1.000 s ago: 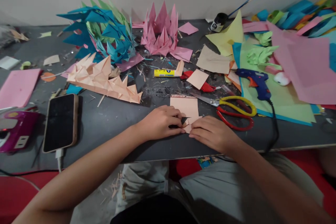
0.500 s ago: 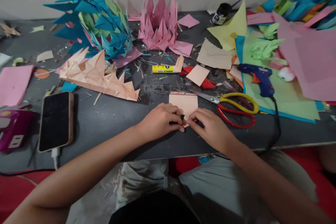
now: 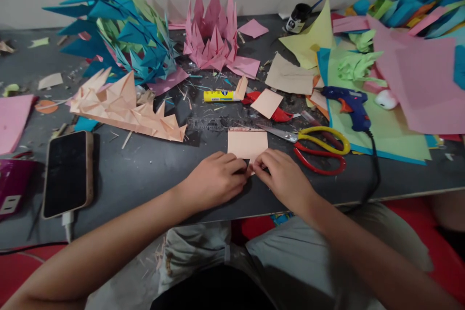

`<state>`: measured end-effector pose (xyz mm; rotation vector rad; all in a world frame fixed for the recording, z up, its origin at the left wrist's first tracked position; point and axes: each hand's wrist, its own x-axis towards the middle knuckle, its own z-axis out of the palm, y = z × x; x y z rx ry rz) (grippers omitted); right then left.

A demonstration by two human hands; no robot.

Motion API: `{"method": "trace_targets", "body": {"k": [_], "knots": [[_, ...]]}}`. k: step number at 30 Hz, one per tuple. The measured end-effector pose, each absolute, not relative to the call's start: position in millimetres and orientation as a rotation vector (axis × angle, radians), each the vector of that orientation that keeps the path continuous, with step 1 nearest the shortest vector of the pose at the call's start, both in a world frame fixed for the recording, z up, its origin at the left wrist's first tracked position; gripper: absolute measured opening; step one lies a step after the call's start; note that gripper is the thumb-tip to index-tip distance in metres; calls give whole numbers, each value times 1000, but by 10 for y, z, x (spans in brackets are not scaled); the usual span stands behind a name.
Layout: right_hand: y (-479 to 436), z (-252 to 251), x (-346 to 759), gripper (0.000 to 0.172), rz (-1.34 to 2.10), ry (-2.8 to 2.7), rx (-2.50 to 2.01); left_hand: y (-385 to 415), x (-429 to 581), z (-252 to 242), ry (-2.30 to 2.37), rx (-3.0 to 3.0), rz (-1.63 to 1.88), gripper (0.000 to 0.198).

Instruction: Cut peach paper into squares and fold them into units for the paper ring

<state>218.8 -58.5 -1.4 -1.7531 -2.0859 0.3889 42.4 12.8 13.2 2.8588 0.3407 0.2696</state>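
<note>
At the table's near edge my left hand (image 3: 218, 178) and my right hand (image 3: 282, 174) meet, fingers curled and pinched together. Between their fingertips shows a bit of peach paper (image 3: 251, 169), mostly hidden by the fingers. Just beyond lies a flat peach paper square (image 3: 247, 144); whether the pinched bit belongs to it I cannot tell. A clear ruler (image 3: 209, 123) lies along the square's far edge. To the right of my right hand rest scissors (image 3: 320, 143) with one yellow and one red handle, blades pointing left.
Behind stand folded-paper pieces in blue and green (image 3: 145, 43), pink (image 3: 212, 38) and peach (image 3: 127, 106). A yellow glue stick (image 3: 219, 96) lies mid-table. The blue glue gun (image 3: 348, 104) rests on paper sheets, its cord running over the edge. At left lies a phone (image 3: 68, 172) with a cable.
The view has turned slightly, shifting most things left. My fingertips have drawn closer together over the peach paper, covering more of it.
</note>
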Motion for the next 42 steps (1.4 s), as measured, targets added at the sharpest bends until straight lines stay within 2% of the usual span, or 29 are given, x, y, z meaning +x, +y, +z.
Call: {"method": "trace_targets", "body": {"k": [3,6,12,18,25,31,35,37,40,42], "knots": [[-582,-5,2191,15,409,-2088,-1766,20,420,164,319,3017,290,24],[-596,1,2209,8,501,-2079,-1734,-60,451,194,384,3088,244,20],[-569,43,2249,5,718,-1905,-1671,-178,508,272,471,3111,17,14],[-477,70,2368,19,891,-1822,-1523,-172,563,396,623,3022,-137,13],[-601,41,2380,5,719,-1760,-1376,67,703,411,815,2604,83,6],[-678,111,2366,9,575,-1824,-1440,134,724,369,906,2439,82,5],[-615,126,2422,12,446,-1837,-1538,65,743,401,923,2472,87,9],[-556,107,2430,11,364,-1872,-1560,0,737,394,920,2570,106,4],[-470,42,2412,12,266,-1964,-1524,-98,664,321,772,2836,149,15],[-429,-21,2396,17,214,-2019,-1484,-135,570,257,658,2976,210,15]]}}
